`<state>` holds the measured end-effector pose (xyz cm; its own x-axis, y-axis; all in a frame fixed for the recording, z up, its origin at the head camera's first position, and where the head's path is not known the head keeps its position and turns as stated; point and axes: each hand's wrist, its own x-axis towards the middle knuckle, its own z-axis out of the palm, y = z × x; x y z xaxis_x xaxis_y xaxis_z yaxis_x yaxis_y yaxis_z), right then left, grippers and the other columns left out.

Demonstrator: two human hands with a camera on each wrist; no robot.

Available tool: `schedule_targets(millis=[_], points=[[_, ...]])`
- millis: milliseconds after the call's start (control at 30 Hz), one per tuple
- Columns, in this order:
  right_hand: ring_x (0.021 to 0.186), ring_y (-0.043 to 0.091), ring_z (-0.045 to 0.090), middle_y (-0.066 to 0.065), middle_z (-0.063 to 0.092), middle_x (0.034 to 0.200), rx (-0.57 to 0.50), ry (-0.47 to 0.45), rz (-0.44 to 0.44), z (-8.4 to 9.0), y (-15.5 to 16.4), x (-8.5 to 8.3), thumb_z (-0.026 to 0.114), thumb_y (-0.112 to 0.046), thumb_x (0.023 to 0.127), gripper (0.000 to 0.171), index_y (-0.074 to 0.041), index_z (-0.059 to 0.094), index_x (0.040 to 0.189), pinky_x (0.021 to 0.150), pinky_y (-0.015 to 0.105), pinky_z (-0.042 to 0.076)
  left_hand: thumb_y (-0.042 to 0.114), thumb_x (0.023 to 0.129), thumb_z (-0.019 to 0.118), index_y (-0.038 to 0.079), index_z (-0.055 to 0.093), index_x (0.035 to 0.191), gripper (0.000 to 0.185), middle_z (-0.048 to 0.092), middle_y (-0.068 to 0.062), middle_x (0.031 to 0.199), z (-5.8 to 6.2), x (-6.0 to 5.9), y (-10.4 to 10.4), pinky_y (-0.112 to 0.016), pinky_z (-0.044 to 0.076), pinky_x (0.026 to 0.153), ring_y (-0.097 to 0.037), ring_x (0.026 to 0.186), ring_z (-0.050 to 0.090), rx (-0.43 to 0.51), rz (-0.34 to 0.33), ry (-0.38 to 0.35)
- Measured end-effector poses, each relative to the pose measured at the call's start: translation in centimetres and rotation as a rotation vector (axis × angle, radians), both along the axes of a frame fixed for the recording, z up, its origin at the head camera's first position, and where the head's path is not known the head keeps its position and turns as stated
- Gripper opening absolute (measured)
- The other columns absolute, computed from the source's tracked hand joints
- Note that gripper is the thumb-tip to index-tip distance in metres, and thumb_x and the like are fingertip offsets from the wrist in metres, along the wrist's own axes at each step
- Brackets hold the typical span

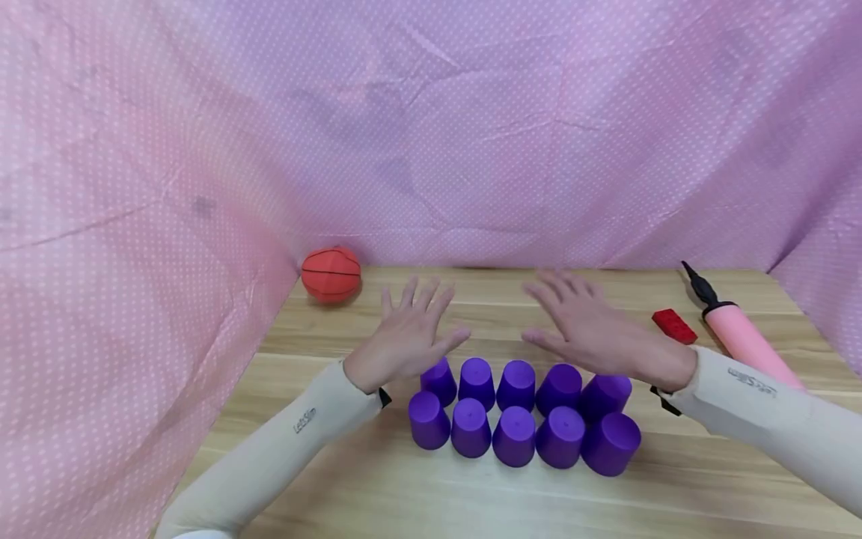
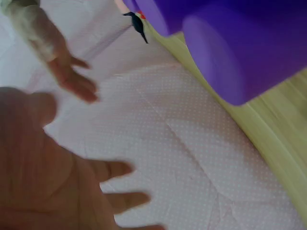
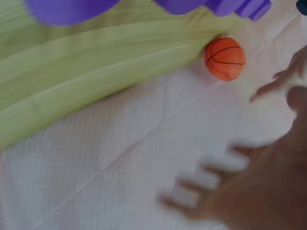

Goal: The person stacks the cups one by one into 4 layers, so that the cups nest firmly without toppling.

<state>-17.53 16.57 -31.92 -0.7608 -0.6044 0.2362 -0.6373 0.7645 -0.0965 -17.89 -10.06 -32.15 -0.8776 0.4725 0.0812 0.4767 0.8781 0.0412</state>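
Purple cups [image 1: 516, 436] stand upside down on the wooden table in two rows, several in each. My left hand [image 1: 411, 333] hovers over the left end of the back row, fingers spread and holding nothing. Above the right end, my right hand [image 1: 592, 326] is also spread, with nothing in it. In the left wrist view a purple cup [image 2: 216, 52] appears beyond the left hand [image 2: 57, 177], apart from it. The right wrist view shows the right hand [image 3: 259, 187] with its fingers blurred, away from the cups [image 3: 72, 9].
An orange toy basketball [image 1: 331, 275] sits at the table's back left corner. On the right lie a red toy brick [image 1: 674, 326] and a pink hand pump [image 1: 747, 340] with a black nozzle. Pink dotted cloth [image 1: 431, 135] hangs behind the table and along both sides.
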Motion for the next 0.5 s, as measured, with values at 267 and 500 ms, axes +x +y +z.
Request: schedule_targets(millis=[267,500], points=[[0.093,0.017,0.044,-0.001,0.050,0.099,0.023,-0.027,0.429,-1.7,-4.2,0.1,0.064,-0.029,0.076,0.032,-0.014,0.053,0.102,0.080,0.033,0.036,0.044,0.077,0.057,0.015,0.049,0.099,0.037,0.048,0.001,0.094,-1.0,1.7,-2.2,-0.032,0.036,0.070,-0.019,0.085,0.043,-0.061,-0.154,-0.040],[0.075,0.013,0.040,-0.004,0.048,0.085,0.085,-0.038,0.498,-2.9,-6.5,-0.1,0.067,-0.029,0.073,0.026,-0.014,0.054,0.089,0.066,0.026,0.036,0.039,0.075,0.062,0.014,0.051,0.092,0.032,0.047,0.002,0.085,-2.8,1.7,-2.6,-0.029,0.039,0.064,-0.015,0.077,0.044,-0.069,-0.199,-0.057]])
